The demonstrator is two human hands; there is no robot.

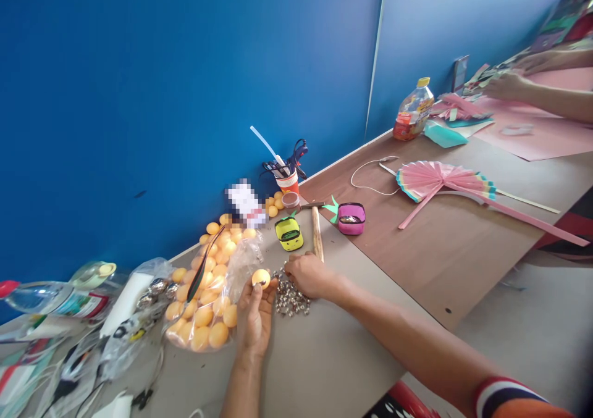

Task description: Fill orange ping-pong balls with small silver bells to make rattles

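My left hand point(254, 316) holds an orange ping-pong ball point(260, 277) at its fingertips, just above the table. My right hand point(309, 274) rests with curled fingers on a pile of small silver bells point(291, 299), pinching at them; what it grips is hidden. A clear plastic bag of orange ping-pong balls point(204, 307) lies just left of my left hand. A wooden-handled hammer point(317, 231) lies beyond my right hand.
A yellow tape measure point(289, 233), a pink one point(351, 218), a cup of tools point(288, 180), a pink paper fan point(440, 182) and a juice bottle point(413, 110) are on the table. Water bottles point(46, 297) and clutter lie left. Another person's hands point(509, 86) work far right.
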